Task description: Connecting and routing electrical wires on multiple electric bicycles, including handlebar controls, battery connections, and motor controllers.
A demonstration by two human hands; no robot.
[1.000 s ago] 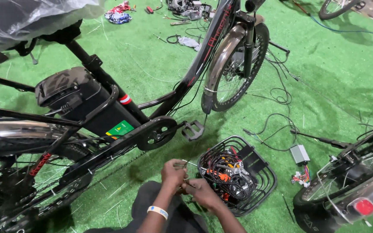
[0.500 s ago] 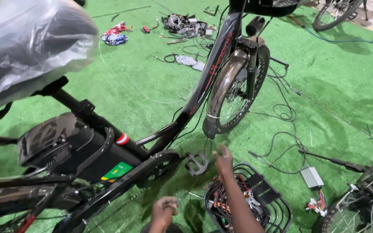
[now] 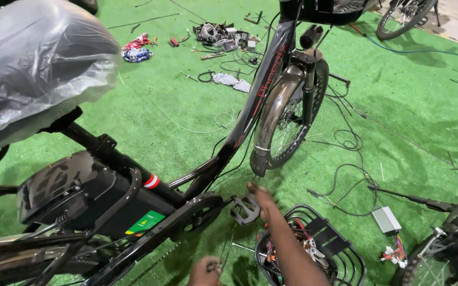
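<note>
The right hand (image 3: pixel 261 197) has reached forward from the black wire basket (image 3: pixel 345 249) to grasp the black metal pedal (image 3: pixel 244 208) — just ahead-left. The left hand (image 3: pixel 206 271), farther back, pinches thin cables (image 3: pixel 228 249).

Far up and left of the right hand (image 3: pixel 261 197), a plastic-wrapped saddle (image 3: pixel 33 69) is filling the corner, and a black battery pack (image 3: pixel 75 196) is sitting to that hand's left. Just above the hand, the front wheel (image 3: pixel 292 122) is standing under its grey mudguard (image 3: pixel 271 111). To the hand's right, loose black cables (image 3: pixel 345 143) are trailing over the green turf (image 3: pixel 409 106), and a silver controller box (image 3: pixel 387 220) is lying further right. Well beyond the hand, a white rag (image 3: pixel 231 80), a crumpled red-and-blue wrapper (image 3: pixel 136 47) and a heap of parts (image 3: pixel 218 34) are lying scattered.
</note>
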